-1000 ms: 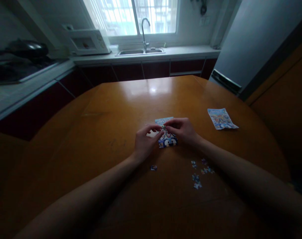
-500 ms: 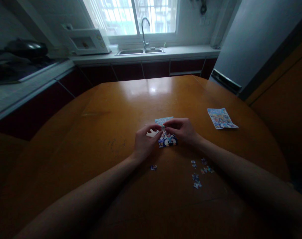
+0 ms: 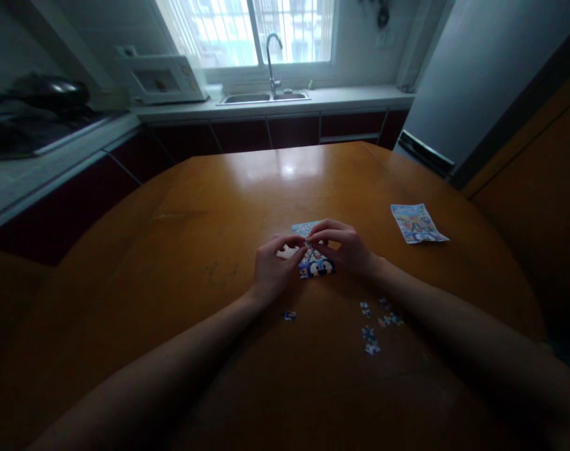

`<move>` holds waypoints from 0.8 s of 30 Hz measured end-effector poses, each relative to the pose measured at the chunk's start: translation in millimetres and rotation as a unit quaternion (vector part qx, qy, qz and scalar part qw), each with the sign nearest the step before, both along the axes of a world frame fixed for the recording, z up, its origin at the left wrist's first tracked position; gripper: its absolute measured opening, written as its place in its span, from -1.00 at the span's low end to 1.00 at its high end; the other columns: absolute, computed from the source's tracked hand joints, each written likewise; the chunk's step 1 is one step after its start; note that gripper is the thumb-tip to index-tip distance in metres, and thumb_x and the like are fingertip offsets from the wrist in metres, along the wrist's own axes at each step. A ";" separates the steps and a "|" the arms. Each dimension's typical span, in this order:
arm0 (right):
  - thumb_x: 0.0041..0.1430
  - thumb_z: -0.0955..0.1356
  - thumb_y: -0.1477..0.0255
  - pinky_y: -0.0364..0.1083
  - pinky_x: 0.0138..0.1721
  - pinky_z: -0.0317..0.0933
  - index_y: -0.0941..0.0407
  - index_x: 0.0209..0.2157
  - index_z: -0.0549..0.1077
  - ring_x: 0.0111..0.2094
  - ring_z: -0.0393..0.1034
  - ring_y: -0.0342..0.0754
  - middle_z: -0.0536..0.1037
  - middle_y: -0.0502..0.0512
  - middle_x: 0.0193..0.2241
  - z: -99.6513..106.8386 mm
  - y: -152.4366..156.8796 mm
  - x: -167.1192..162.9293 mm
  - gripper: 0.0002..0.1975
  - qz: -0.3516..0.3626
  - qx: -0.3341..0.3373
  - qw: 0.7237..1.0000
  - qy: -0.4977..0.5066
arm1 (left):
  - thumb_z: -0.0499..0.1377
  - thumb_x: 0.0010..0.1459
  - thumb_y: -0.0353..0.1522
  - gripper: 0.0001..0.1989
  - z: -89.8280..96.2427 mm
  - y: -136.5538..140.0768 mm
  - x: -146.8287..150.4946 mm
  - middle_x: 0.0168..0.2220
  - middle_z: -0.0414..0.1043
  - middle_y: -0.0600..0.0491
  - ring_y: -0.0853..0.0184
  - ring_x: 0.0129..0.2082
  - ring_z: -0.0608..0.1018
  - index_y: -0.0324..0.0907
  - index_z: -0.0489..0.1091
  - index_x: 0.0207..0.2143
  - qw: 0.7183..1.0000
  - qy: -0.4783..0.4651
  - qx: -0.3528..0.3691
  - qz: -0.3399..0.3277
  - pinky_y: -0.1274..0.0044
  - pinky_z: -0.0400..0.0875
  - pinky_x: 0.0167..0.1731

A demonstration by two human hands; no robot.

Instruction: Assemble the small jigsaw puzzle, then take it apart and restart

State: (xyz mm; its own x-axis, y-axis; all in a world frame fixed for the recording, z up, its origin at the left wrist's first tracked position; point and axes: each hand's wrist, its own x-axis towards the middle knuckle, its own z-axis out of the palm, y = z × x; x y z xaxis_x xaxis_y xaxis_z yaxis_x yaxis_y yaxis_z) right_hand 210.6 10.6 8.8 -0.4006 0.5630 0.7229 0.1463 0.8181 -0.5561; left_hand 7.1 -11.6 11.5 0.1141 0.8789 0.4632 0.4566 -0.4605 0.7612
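A partly joined jigsaw puzzle (image 3: 321, 268) lies mid-table, pale blue at its top and with a blue cartoon face along its bottom edge. Over its left side, my left hand (image 3: 276, 262) is closed, thumb and forefinger pinching a small puzzle piece (image 3: 308, 242). My right hand (image 3: 345, 245) comes in from the right, its fingertips closed on the same piece, covering part of the puzzle. The fingers hide most of the piece. Nearer me, a loose puzzle piece (image 3: 289, 316) lies below my left hand, and several more loose pieces (image 3: 370, 341) lie below my right forearm.
A creased picture sheet (image 3: 417, 223) lies on the right of the wooden table (image 3: 210, 207). Beyond the table are a counter with a sink (image 3: 247, 98), a faucet (image 3: 272, 62) and a white microwave (image 3: 165, 78). A fridge (image 3: 482, 69) stands at the right.
My right hand's fingers have shifted slightly and arched higher over the puzzle. My left hand stays almost where it was, still pinching. The loose pieces and the sheet have not moved.
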 end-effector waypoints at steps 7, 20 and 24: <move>0.29 0.41 0.42 0.00 -0.22 0.39 0.07 -0.24 0.63 -0.23 0.49 -0.03 0.59 0.14 -0.25 1.0 16.7 23.0 -0.89 -0.069 -0.016 0.997 -0.010 | 0.30 0.20 -0.40 -0.79 -3.5 -0.7 0.6 -0.11 0.63 -0.03 0.24 -0.11 0.62 -0.13 0.58 -0.09 0.998 0.007 -0.036 -0.043 0.35 0.53 -0.07; 0.23 0.43 0.34 -0.02 -0.26 0.39 0.10 -0.35 0.66 -0.28 0.48 -0.01 0.61 0.18 -0.29 -20.7 48.2 55.7 -0.84 -0.121 -0.067 0.983 -0.118 | 0.17 0.28 -0.43 -0.67 -17.9 1.8 0.4 0.24 0.41 -0.02 0.10 0.33 0.35 -0.09 0.55 0.05 0.974 0.206 -0.018 -0.095 0.09 0.24 0.32; 0.24 0.42 0.35 -0.01 -0.24 0.38 0.10 -0.36 0.66 -0.28 0.48 0.00 0.61 0.19 -0.30 -24.7 49.8 51.5 -0.82 -0.117 -0.068 0.983 -0.128 | 0.17 0.27 -0.43 -0.67 -16.8 0.3 0.9 0.24 0.41 -0.04 0.08 0.32 0.36 -0.12 0.55 0.06 0.970 0.222 -0.020 -0.091 0.09 0.26 0.31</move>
State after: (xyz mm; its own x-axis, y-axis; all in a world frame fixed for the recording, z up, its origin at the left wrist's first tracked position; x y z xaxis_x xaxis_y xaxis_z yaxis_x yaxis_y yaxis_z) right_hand 262.1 60.4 -15.9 -0.4086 0.7455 0.5266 0.4705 0.6664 -0.5784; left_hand 8.0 -11.2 -5.3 0.4509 0.8410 0.2990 0.6574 -0.5395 0.5260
